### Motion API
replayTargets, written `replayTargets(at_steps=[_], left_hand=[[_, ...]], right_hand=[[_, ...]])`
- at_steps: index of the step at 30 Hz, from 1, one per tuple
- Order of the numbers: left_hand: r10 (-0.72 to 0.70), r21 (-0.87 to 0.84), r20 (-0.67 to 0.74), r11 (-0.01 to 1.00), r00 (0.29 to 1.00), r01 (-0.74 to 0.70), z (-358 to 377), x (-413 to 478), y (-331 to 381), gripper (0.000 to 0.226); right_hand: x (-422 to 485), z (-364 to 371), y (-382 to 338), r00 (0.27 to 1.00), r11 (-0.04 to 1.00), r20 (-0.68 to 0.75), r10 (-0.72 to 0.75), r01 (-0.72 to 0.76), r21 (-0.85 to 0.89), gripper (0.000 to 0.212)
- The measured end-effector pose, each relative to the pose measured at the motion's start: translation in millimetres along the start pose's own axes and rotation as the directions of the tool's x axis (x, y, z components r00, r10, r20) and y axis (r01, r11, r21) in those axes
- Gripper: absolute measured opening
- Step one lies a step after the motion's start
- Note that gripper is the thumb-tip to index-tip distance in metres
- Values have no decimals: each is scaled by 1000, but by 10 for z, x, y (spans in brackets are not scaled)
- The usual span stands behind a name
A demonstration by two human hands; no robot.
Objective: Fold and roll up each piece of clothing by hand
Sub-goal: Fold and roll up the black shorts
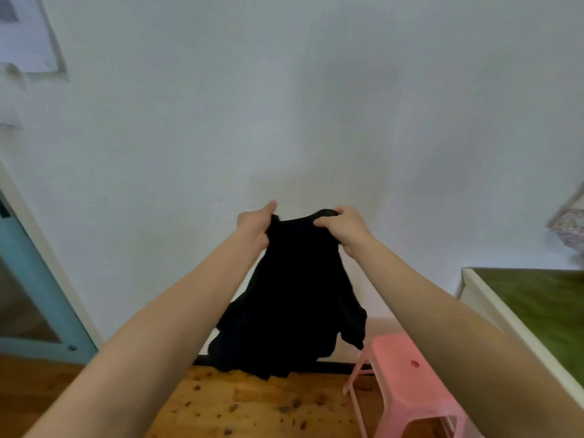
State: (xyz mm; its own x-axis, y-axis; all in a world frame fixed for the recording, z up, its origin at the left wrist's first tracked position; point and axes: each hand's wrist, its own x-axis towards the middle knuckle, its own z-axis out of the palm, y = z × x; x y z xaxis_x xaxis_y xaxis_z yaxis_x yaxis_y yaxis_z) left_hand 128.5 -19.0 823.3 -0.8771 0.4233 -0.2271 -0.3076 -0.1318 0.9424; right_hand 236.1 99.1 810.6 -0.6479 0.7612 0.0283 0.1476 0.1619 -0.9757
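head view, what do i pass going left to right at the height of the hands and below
teal door frame → left hand → black garment → right hand → pink stool → green-topped table

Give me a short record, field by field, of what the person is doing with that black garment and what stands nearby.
left hand: grips the top edge of the black garment, on its left side
right hand: grips the same top edge, on its right side
black garment: held up before the white wall, hanging loose, not yet folded or rolled
pink stool: on the wooden floor, lower right
table: green top, far right
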Motion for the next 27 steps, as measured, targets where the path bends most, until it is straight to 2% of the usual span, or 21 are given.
replayTargets(at_steps=[2, 4, 6, 8, 11, 13, 16, 18, 20, 21, 24, 27], left_hand=[[-10, 44, 100, 999, 995, 5, 209, -154, -45, 21], [46, 129, 126, 990, 991, -63, 291, -261, -4, 24], [88, 176, 172, 977, 981, -119, 292, -341, 77, 25], [92, 210, 281, 966, 955, -154, 277, -465, 133, 17], [191, 297, 385, 900, 903, -317, 294, -631, 149, 16], [338, 373, 428, 779, 838, -504, 276, -672, 144, 14], [494, 440, 508, 555, 706, -706, 124, -578, 100, 40], [498, 572, 580, 314, 645, -758, -33, -460, 24, 78], [408, 692, 650, 32, 641, -721, -172, -354, -44, 104], [350, 696, 669, 17, 656, -718, -224, -303, -53, 100], [128, 653, 677, 350, 725, -672, -300, -274, 29, 49], [-34, 649, 697, 455, 716, -610, -303, -252, 159, 28]], right_hand=[[-94, 173, -92, 995, 994, 49, -83, 86, -67, 15], [-173, 225, -178, 989, 985, 86, -118, 127, -112, 17], [-214, 183, -204, 983, 991, 138, -123, 130, -43, 25], [-226, 134, -202, 977, 988, 152, -151, 153, -2, 37], [-206, 89, -211, 961, 968, 147, -234, 244, -50, 31], [-189, 38, -217, 952, 960, 152, -264, 275, -58, 30], [-203, -91, -208, 942, 949, 149, -300, 311, -54, 38], [-258, -190, -230, 935, 945, 170, -311, 323, -47, 42], [-330, -287, -274, 915, 937, 235, -327, 346, -44, 45], [-356, -323, -291, 905, 933, 266, -331, 356, -49, 44], [-397, -369, -293, 895, 918, 298, -332, 379, -117, 39], [-379, -401, -237, 925, 922, 244, -291, 340, -186, 33]])
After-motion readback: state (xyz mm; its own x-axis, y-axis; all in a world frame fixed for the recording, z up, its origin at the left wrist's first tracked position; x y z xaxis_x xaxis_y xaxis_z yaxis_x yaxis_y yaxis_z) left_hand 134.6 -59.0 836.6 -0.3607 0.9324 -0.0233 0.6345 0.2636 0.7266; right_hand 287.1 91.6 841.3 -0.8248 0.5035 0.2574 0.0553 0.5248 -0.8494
